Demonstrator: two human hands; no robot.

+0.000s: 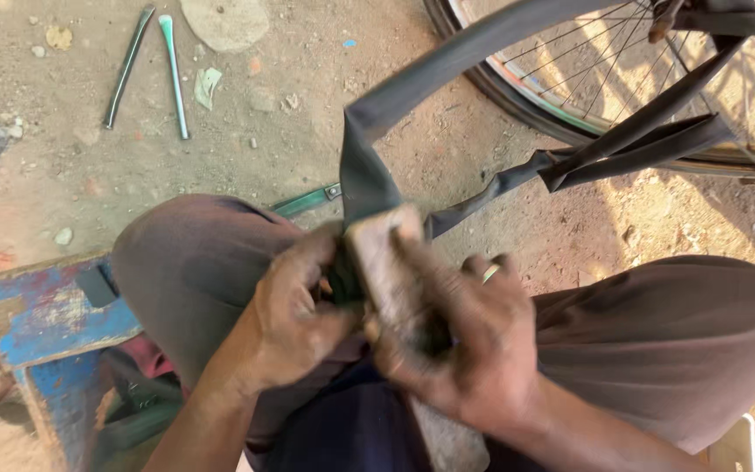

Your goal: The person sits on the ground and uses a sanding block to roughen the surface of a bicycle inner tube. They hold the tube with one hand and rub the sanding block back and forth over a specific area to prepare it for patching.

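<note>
Head view: a flat worn block point(386, 262) is held over the lap, gripped by the right hand point(460, 341) with fingers curled around it. A black inner tube point(369, 175) is pinched against the block's left side by the left hand point(294, 315). The tube is draped from the block up to a bicycle wheel point(570, 114). Two tyre levers point(150, 65) are laid on the ground, well apart to the block's upper left.

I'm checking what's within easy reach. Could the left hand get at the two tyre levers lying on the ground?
Probably not right now: the left hand is gripping the inner tube, and the tyre levers lie beyond the knee.
</note>
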